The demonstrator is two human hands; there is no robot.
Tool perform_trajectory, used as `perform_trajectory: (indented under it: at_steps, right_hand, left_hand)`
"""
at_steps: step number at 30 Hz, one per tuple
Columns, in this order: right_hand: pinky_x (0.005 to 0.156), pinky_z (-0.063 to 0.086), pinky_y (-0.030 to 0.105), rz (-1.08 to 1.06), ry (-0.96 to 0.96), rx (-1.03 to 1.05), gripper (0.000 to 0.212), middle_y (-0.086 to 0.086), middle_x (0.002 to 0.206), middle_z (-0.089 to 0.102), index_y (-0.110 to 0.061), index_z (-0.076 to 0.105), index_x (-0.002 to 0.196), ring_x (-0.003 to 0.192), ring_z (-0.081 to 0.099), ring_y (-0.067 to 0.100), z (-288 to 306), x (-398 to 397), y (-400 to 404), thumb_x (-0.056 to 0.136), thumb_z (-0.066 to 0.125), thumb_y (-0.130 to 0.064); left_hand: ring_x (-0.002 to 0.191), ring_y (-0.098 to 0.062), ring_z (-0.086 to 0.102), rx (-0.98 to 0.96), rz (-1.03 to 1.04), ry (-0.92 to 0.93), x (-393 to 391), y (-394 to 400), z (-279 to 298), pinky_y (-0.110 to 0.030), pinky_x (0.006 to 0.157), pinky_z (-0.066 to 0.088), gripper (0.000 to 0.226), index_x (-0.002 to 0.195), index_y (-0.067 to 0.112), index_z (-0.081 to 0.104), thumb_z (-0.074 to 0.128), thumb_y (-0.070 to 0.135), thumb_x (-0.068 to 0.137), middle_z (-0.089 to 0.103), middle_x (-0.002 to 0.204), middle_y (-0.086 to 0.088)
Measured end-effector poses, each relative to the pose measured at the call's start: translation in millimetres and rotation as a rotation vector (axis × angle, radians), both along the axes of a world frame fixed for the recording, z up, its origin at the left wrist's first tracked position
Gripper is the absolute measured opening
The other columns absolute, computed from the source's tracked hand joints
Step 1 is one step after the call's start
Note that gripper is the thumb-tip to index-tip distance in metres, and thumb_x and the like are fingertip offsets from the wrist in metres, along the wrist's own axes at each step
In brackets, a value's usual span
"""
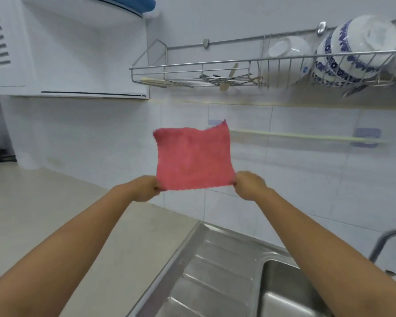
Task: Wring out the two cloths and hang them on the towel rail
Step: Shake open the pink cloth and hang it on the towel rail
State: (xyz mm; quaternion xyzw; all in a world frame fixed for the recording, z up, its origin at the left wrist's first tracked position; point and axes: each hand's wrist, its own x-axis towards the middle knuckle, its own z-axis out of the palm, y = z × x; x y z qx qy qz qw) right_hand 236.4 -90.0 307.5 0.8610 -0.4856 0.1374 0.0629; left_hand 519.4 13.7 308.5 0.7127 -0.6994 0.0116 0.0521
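A square pink cloth (193,157) is spread flat in the air in front of the tiled wall. My left hand (145,188) pinches its lower left corner and my right hand (249,185) pinches its lower right corner, so the cloth stands up above both hands. The pale green towel rail (306,136) runs along the wall to the right, and the cloth's upper right corner overlaps the rail's left end. The rail is bare. A second cloth is not in view.
A wire dish rack (192,69) with bowls (352,49) hangs on the wall above the rail. Below my arms lie the steel sink (281,300) with its drainboard, and a tap (384,243) at the right. A beige counter (44,202) extends left under a white cabinet (78,53).
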Motion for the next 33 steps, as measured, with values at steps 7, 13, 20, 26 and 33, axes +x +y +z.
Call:
perform_trajectory:
  at_steps: [7, 13, 20, 26, 33]
  right_hand:
    - [0.080, 0.053, 0.031, -0.051, -0.290, 0.267, 0.034, 0.006, 0.100, 0.074, -0.012, 0.077, 0.091, 0.093, 0.067, 0.026, -28, -2, -7, 0.078, 0.049, 0.001]
    - [0.076, 0.052, 0.032, -0.181, -0.597, 0.083, 0.032, 0.002, 0.103, 0.072, -0.022, 0.072, 0.099, 0.094, 0.065, 0.027, -38, -7, 1, 0.083, 0.048, -0.009]
    - [0.073, 0.056, 0.038, -0.220, -0.781, 0.126, 0.028, -0.001, 0.093, 0.070, -0.024, 0.068, 0.094, 0.080, 0.067, 0.025, -38, -28, -7, 0.082, 0.049, -0.007]
    - [0.066, 0.050, 0.030, -0.239, -0.856, 0.233, 0.018, 0.000, 0.082, 0.068, -0.020, 0.066, 0.079, 0.075, 0.065, 0.020, -32, -49, -21, 0.082, 0.056, -0.006]
    - [0.076, 0.050, 0.035, -0.233, -1.170, 0.778, 0.012, 0.005, 0.080, 0.061, -0.010, 0.065, 0.092, 0.074, 0.058, 0.019, 2, -81, -32, 0.085, 0.058, -0.003]
  left_hand:
    - [0.083, -0.020, 0.063, 0.028, 0.137, 0.259, 6, -12, -30, -0.029, 0.076, 0.050, 0.014, 0.080, 0.017, 0.072, 0.059, 0.015, 0.085, 0.070, 0.084, -0.003]
    - [0.085, -0.022, 0.065, -0.333, 0.270, 0.319, -20, -12, -38, -0.030, 0.072, 0.049, 0.020, 0.083, 0.026, 0.071, 0.052, 0.017, 0.083, 0.072, 0.088, 0.005]
    - [0.082, -0.018, 0.067, -0.337, 0.227, 0.449, -21, -20, -40, -0.029, 0.068, 0.050, 0.023, 0.078, 0.031, 0.070, 0.055, 0.015, 0.082, 0.071, 0.080, 0.008]
    - [0.083, -0.013, 0.069, -0.247, 0.055, 0.593, -20, -39, -24, -0.035, 0.083, 0.056, 0.014, 0.086, 0.022, 0.077, 0.066, 0.014, 0.085, 0.075, 0.085, 0.006]
    - [0.085, -0.015, 0.063, -0.170, -0.020, 0.668, -33, -69, 1, -0.023, 0.074, 0.047, 0.010, 0.095, 0.016, 0.075, 0.071, 0.018, 0.086, 0.071, 0.090, 0.000]
